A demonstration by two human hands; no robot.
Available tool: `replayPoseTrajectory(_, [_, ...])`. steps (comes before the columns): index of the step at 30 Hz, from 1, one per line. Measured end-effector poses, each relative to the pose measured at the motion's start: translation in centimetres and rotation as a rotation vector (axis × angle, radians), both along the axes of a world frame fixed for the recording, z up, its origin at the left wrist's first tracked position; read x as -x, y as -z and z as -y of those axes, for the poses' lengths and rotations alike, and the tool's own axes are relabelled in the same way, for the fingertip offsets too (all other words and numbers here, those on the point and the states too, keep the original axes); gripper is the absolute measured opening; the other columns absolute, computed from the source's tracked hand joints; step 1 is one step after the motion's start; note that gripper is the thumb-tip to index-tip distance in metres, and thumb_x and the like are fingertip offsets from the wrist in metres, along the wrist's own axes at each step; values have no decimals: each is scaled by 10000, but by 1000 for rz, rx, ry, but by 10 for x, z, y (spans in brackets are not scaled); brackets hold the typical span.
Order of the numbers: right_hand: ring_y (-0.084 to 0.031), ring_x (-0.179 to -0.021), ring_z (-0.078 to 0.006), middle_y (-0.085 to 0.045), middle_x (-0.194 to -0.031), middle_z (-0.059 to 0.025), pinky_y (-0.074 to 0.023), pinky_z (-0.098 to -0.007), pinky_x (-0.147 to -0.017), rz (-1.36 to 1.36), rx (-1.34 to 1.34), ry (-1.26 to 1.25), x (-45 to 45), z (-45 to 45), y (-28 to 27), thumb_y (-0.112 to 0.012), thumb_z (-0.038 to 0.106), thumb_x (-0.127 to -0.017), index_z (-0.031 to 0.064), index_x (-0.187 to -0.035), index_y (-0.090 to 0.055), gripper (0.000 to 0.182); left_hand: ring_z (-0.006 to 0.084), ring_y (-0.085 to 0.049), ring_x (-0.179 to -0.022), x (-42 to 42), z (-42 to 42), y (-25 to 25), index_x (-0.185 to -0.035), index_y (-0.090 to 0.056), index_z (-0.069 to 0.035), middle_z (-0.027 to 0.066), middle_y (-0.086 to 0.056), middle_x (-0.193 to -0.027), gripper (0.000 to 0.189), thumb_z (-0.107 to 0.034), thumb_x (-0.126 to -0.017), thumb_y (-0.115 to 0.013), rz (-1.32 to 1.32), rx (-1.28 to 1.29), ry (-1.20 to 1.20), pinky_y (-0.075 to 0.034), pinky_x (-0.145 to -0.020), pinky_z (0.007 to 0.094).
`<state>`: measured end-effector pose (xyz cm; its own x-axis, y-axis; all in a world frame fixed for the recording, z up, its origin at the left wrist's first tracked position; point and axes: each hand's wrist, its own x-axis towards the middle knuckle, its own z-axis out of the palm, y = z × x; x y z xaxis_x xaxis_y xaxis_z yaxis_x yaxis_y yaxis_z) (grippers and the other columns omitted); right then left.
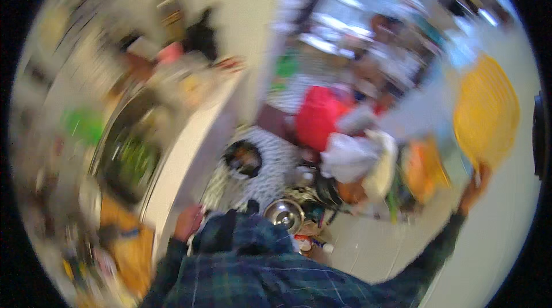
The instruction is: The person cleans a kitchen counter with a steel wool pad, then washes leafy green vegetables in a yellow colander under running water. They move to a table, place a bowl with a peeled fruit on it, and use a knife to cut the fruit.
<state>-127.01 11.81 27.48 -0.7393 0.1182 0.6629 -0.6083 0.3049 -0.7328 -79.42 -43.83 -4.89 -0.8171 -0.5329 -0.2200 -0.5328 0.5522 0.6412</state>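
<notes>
At the far right, my right hand [476, 183] reaches out and grips the lower edge of a yellow plastic basket or strainer [487, 109], which stands out against the pale wall or panel. My left hand [189, 222] is low beside my body, next to the front edge of a pale counter [181, 157]. Its fingers look curled, but blur hides whether anything is in them. On the left, a sink or deep basin [146, 114] set in the counter contains long green vegetables [136, 159].
A wooden board [129, 247] lies on the counter at lower left. Floor clutter includes a dark round container [243, 158], a shiny metal bowl [284, 217], a red item [317, 118] and a white plastic bag [351, 157]. An orange bag [420, 170] is to the right.
</notes>
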Motion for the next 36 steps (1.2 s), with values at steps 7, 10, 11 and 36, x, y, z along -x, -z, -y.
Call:
replayPoseTrajectory(7, [-538,-862,-274,-574,-900,-105,-420,-362,-823,-53,-810,-751,-112,296,83,-645,56,-722,54,-862,-579,154,267,-601,-726,-46,20,0,-1006,-607,-41,137,-619,-911,198,-115,-827,-571,-281,-65,-405,-488,-652,347])
replayPoseTrajectory(10, [-566,-728,-248,-545,-802,-118,-454,-317,-642,65,-765,-1130,-166,435,143,-674,16,-694,-3,-870,-570,206,169,-601,-678,-83,52,4,-1019,-599,-35,102,-619,-899,188,-65,-841,-548,-387,-88,-621,-496,-605,288])
replayPoseTrajectory(11, [-572,-729,-249,-538,-795,-115,-452,-305,-633,136,-817,-1180,-189,483,150,-656,22,-729,-9,-879,-565,178,138,-597,-663,-95,68,0,-1037,-587,-31,81,-617,-896,204,-34,-836,-552,-384,-163,-690,-494,-580,257])
replayPoseTrajectory(36, [-316,-1271,-398,-290,-1396,-229,-277,-431,-1048,167,-977,-1527,-394,820,415,-550,50,-764,-22,-1254,-428,510,441,-258,-1293,-103,319,178,-1383,-312,-131,255,-218,-1434,729,-309,-764,-653,-78,-93,-907,-312,-1013,510])
